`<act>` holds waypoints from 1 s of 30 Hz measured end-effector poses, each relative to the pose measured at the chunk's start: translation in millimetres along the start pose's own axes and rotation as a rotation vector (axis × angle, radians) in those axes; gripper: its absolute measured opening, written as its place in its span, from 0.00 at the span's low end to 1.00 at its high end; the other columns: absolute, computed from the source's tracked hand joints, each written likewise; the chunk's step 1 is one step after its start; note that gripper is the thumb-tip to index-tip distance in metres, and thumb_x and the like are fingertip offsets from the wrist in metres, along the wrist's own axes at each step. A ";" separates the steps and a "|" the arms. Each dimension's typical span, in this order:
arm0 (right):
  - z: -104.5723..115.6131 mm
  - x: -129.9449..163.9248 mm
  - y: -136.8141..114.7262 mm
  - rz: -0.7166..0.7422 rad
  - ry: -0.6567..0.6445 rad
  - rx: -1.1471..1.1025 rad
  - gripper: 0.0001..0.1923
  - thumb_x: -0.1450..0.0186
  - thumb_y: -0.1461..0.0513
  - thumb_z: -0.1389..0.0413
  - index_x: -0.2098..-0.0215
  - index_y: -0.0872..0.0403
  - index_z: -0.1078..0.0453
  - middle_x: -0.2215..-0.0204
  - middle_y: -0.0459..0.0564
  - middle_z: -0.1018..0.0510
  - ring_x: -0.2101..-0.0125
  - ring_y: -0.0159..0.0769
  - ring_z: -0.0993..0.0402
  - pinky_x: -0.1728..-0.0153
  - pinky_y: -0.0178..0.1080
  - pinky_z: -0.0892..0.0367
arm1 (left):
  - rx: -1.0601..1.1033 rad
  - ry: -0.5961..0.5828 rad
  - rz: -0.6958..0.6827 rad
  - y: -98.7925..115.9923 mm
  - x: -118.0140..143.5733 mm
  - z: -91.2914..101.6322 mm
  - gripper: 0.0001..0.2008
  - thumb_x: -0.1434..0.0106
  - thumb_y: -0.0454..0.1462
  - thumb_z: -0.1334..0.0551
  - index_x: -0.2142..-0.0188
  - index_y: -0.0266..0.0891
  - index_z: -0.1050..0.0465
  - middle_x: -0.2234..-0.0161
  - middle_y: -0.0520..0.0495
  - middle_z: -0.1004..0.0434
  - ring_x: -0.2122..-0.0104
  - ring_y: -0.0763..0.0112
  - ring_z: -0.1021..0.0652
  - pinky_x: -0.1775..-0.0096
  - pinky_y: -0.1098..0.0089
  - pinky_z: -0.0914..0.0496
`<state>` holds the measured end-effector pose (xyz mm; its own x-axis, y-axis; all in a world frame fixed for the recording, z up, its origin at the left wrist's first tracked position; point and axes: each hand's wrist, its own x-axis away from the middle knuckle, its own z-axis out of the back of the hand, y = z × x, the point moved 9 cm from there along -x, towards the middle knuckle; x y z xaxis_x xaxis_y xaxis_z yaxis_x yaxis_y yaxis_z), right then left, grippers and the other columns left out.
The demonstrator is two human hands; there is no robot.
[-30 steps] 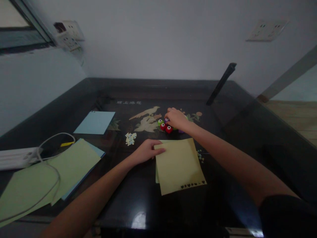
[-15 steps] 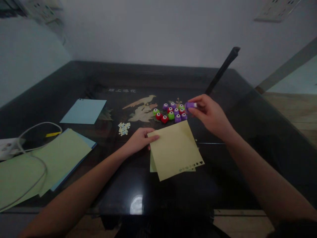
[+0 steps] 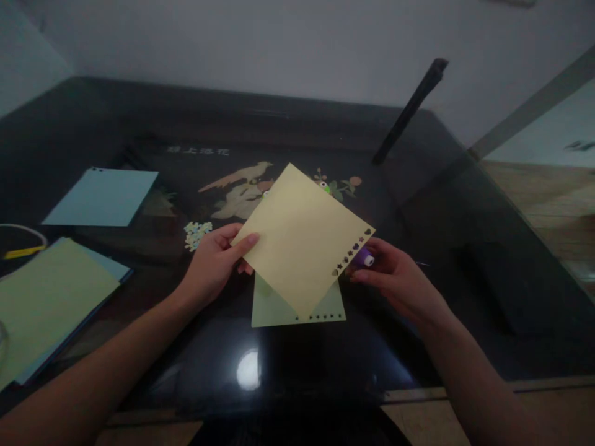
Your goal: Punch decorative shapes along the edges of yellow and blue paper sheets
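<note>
My left hand pinches the left corner of a yellow sheet of paper, thumb on top and fingers beneath. Small shapes, a heart and stars among them, are cut along the sheet's lower right edge. Beside that edge, my right hand is closed round a purple craft punch with a white button; whether the paper sits in its slot I cannot tell. Under the yellow sheet lies a pale green sheet with a punched row along its front edge. Green punches peek out behind the yellow sheet, which hides the others.
A small heap of paper cut-outs lies left of my left hand. Farther left are a blue sheet, stacked green and blue paper and a cable. A black stick-like object slants up at the back right.
The yellow sheet has been raised and turned so a corner points away from me. My right hand has brought the purple punch down to its punched edge. The view has shifted.
</note>
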<state>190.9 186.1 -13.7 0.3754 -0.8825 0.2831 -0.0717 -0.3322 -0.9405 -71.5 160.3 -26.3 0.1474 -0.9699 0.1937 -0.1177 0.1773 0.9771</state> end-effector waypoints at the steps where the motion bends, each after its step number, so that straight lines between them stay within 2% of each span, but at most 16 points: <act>1: -5.6 0.1 4.0 -0.038 -0.040 -0.043 0.21 0.51 0.64 0.31 0.59 0.50 0.26 0.63 0.47 0.21 0.67 0.32 0.25 0.66 0.36 0.26 | -0.007 0.016 -0.018 2.8 0.5 2.2 0.12 0.46 0.43 0.31 0.71 0.36 0.28 0.82 0.54 0.28 0.87 0.80 0.31 0.85 0.80 0.39; 4: -13.5 2.0 10.2 -0.094 -0.090 -0.118 0.18 0.48 0.62 0.32 0.58 0.49 0.24 0.61 0.47 0.21 0.66 0.31 0.24 0.64 0.36 0.26 | -0.056 0.065 -0.078 12.8 1.5 8.7 0.10 0.44 0.41 0.32 0.72 0.36 0.27 0.83 0.55 0.29 0.87 0.80 0.31 0.86 0.79 0.38; 9: -17.4 4.5 20.2 -0.158 -0.115 -0.092 0.20 0.47 0.62 0.33 0.56 0.50 0.25 0.58 0.49 0.21 0.64 0.30 0.24 0.59 0.37 0.27 | -0.135 0.099 -0.118 20.0 1.4 10.4 0.08 0.43 0.40 0.33 0.74 0.38 0.27 0.83 0.55 0.29 0.87 0.79 0.30 0.85 0.78 0.38; 15: -14.9 -0.2 29.2 -0.186 -0.075 -0.090 0.19 0.49 0.63 0.32 0.59 0.52 0.25 0.67 0.47 0.21 0.72 0.29 0.27 0.66 0.37 0.30 | -0.147 0.063 -0.116 8.7 0.8 4.6 0.08 0.42 0.40 0.34 0.72 0.37 0.27 0.84 0.55 0.28 0.87 0.79 0.30 0.85 0.78 0.38; 21: -14.3 -2.2 31.1 -0.196 -0.053 -0.128 0.18 0.51 0.63 0.31 0.62 0.54 0.24 0.69 0.46 0.22 0.73 0.27 0.31 0.71 0.33 0.34 | -0.125 0.079 -0.106 7.7 1.5 4.5 0.06 0.41 0.36 0.34 0.70 0.35 0.27 0.83 0.55 0.27 0.86 0.79 0.28 0.84 0.79 0.36; 30: -18.4 -0.2 27.2 -0.160 -0.087 -0.130 0.15 0.49 0.61 0.31 0.63 0.54 0.24 0.76 0.43 0.24 0.77 0.25 0.33 0.75 0.31 0.36 | -0.169 0.089 -0.132 3.7 1.4 7.5 0.07 0.42 0.39 0.33 0.71 0.37 0.26 0.85 0.56 0.27 0.88 0.79 0.28 0.85 0.80 0.34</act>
<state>171.8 171.1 -35.8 0.4693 -0.7851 0.4042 -0.1213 -0.5107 -0.8512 -79.1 158.4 -23.1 0.2377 -0.9693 0.0634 0.0735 0.0830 0.9938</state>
